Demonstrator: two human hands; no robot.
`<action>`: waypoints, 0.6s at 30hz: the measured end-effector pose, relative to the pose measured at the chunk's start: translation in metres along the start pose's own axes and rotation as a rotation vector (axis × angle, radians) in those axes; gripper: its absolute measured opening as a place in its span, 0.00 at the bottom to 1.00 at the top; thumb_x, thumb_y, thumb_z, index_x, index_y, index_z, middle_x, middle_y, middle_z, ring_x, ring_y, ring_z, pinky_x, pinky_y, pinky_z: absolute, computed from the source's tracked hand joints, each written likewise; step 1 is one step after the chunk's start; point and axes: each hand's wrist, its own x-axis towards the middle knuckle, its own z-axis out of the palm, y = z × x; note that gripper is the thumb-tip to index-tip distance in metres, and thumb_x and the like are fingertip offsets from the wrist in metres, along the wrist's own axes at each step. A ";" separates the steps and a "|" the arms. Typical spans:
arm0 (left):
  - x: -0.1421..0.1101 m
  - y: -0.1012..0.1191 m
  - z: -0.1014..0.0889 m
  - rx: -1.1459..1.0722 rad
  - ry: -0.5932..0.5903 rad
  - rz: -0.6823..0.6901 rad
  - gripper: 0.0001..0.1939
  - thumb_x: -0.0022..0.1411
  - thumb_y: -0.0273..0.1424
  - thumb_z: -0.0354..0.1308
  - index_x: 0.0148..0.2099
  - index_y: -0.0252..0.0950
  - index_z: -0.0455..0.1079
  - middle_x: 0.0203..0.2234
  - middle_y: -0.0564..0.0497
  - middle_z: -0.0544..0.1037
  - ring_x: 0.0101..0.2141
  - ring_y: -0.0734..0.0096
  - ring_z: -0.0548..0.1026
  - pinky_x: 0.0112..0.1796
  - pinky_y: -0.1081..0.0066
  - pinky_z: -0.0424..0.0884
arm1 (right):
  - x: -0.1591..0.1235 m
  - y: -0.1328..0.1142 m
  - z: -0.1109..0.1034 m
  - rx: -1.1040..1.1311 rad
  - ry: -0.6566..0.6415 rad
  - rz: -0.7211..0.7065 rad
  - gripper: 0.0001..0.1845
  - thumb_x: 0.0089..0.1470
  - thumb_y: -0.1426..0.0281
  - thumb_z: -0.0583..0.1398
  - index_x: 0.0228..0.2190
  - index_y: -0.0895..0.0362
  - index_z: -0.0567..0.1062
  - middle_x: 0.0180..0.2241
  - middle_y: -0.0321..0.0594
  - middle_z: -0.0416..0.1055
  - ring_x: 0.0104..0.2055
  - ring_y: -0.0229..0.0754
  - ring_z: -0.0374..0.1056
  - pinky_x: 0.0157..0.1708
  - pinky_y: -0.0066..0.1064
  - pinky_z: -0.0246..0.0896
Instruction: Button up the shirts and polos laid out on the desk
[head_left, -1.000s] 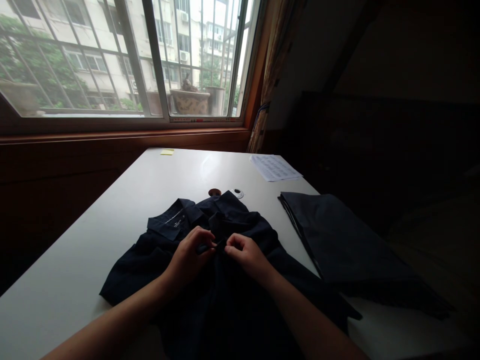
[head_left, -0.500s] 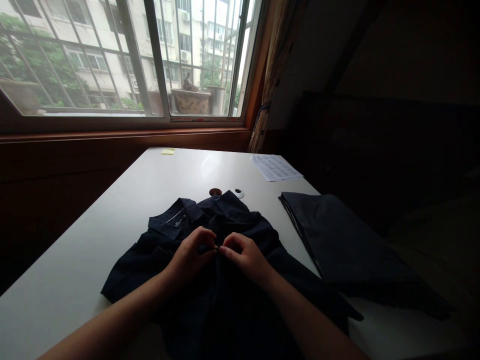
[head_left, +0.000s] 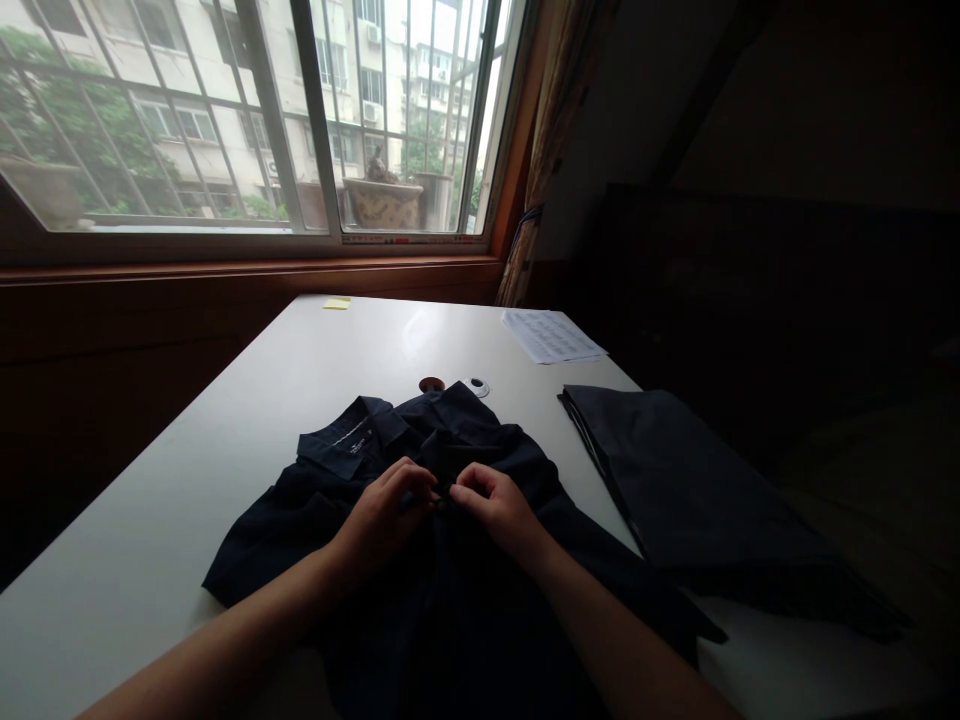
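A dark navy collared shirt lies spread over the white table, collar toward the window. Both hands meet at its front, below the collar. My left hand pinches the shirt's front edge between thumb and fingers. Just across from it, my right hand is closed in a pinch on the same strip of cloth, its fingertips a small gap from the left ones. Whether a button sits between the fingertips is too dark to make out. A pale label shows inside the collar.
Folded dark cloth lies at the right side of the table. Printed sheets rest at the far right corner, a yellow note at the far left. Two round fittings, one brown and one white, sit beyond the collar.
My right fingertips came in to meet the left ones, then drew slightly apart again. My left hand stayed nearly in place, its fingers shifting a little. The shirt lies almost unchanged.
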 end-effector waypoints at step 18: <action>0.003 0.003 -0.008 0.099 0.001 0.116 0.11 0.67 0.27 0.55 0.47 0.43 0.75 0.39 0.48 0.70 0.40 0.68 0.73 0.40 0.69 0.73 | 0.002 0.000 -0.015 0.207 0.282 0.010 0.15 0.53 0.57 0.61 0.26 0.55 0.67 0.22 0.30 0.58 0.24 0.35 0.53 0.24 0.27 0.51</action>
